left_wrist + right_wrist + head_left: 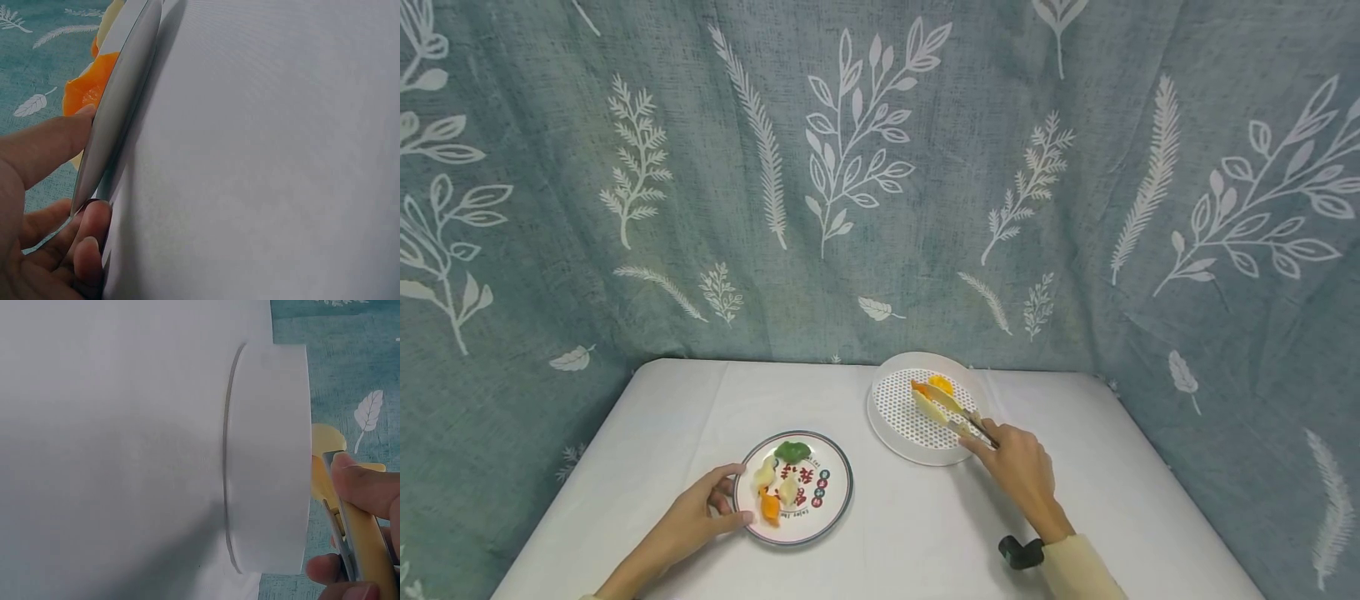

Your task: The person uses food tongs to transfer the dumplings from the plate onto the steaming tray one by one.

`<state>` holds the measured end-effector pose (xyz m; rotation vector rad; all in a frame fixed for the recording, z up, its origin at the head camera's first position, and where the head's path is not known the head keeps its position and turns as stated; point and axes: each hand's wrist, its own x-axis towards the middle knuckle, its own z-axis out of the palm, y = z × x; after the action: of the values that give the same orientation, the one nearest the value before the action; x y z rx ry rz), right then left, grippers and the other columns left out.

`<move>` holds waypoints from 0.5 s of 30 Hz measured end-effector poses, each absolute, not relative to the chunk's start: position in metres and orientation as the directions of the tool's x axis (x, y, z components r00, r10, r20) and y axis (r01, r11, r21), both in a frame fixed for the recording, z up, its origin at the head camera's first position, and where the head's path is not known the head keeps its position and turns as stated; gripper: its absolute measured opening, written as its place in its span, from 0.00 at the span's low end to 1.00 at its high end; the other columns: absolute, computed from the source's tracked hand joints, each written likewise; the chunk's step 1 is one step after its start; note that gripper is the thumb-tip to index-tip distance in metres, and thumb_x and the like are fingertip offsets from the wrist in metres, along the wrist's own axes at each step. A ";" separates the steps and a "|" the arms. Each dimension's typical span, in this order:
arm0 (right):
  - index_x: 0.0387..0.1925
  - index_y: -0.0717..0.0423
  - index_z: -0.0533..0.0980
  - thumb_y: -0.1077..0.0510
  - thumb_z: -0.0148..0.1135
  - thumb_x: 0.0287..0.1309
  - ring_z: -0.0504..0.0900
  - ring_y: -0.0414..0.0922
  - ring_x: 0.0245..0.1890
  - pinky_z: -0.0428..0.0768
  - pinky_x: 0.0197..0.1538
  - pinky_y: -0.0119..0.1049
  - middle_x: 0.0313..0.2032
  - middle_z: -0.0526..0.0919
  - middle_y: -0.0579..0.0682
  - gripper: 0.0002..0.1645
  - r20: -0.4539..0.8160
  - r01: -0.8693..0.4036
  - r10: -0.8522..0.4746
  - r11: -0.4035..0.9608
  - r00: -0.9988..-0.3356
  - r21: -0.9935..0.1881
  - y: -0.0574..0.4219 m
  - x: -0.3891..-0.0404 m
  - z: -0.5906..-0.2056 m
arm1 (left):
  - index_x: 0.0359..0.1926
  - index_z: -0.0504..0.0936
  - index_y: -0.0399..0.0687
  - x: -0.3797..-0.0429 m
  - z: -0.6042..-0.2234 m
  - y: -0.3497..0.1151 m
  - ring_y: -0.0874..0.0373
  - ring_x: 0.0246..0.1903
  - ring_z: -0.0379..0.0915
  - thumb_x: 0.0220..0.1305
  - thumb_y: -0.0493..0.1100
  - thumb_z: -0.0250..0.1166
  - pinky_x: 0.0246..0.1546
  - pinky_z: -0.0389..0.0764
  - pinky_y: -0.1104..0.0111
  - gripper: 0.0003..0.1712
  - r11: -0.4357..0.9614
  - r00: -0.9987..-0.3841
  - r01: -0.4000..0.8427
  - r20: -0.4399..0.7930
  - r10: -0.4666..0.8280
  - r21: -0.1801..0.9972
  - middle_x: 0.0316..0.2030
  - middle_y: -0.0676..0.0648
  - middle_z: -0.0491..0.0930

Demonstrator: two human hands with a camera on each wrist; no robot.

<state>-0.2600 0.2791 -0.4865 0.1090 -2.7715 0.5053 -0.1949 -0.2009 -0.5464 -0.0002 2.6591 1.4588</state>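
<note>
My left hand (700, 510) grips the near-left rim of a round plate (808, 527), thumb on top and other fingers beneath. On the plate lie a green piece (793, 452), two pale yellow pieces (765, 473) and an orange dumpling-like piece (770, 507). My right hand (1021, 468) holds yellow-and-metal tongs (947, 400) over a round white basket (880, 429) with a perforated floor. At the tongs' tips is a small orange piece (919, 387); whether they pinch it I cannot tell. A yellow-orange piece (941, 384) sits in the basket.
The white table (692, 408) carries the plate left of centre and the basket farther back, to the right. A green curtain with white leaf prints (775, 292) hangs behind the table. A black device (1021, 552) is at my right wrist.
</note>
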 end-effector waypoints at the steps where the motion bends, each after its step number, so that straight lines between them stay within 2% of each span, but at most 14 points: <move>1: 0.60 0.58 0.82 0.34 0.72 0.57 0.68 0.45 0.22 0.64 0.22 0.39 0.23 0.75 0.46 0.40 0.317 -0.125 -0.013 0.934 -0.948 -0.335 0.279 -0.262 -0.487 | 0.70 0.72 0.46 -0.195 -0.546 -0.201 0.56 0.34 0.69 0.49 0.51 0.83 0.29 0.72 0.69 0.48 0.539 -0.994 -0.048 -0.092 0.055 0.841 0.44 0.50 0.77; 11: 0.56 0.55 0.84 0.35 0.71 0.59 0.71 0.47 0.25 0.67 0.23 0.40 0.32 0.83 0.52 0.34 0.267 -0.094 -0.008 0.946 -0.964 -0.311 0.281 -0.281 -0.487 | 0.69 0.72 0.45 -0.193 -0.543 -0.200 0.56 0.33 0.68 0.49 0.50 0.83 0.28 0.71 0.69 0.48 0.540 -0.995 -0.036 -0.081 0.059 0.841 0.42 0.50 0.76; 15: 0.58 0.56 0.83 0.34 0.70 0.60 0.72 0.48 0.26 0.69 0.24 0.41 0.38 0.86 0.55 0.36 0.242 -0.079 -0.004 0.950 -0.970 -0.301 0.281 -0.288 -0.487 | 0.69 0.72 0.45 -0.193 -0.543 -0.200 0.55 0.33 0.68 0.49 0.50 0.83 0.28 0.71 0.69 0.48 0.535 -0.995 -0.048 -0.089 0.052 0.844 0.42 0.50 0.76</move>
<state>-0.2876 0.2811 -0.4873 0.0618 -2.8642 0.4568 -0.1928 -0.1997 -0.5429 0.0035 2.6609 1.4673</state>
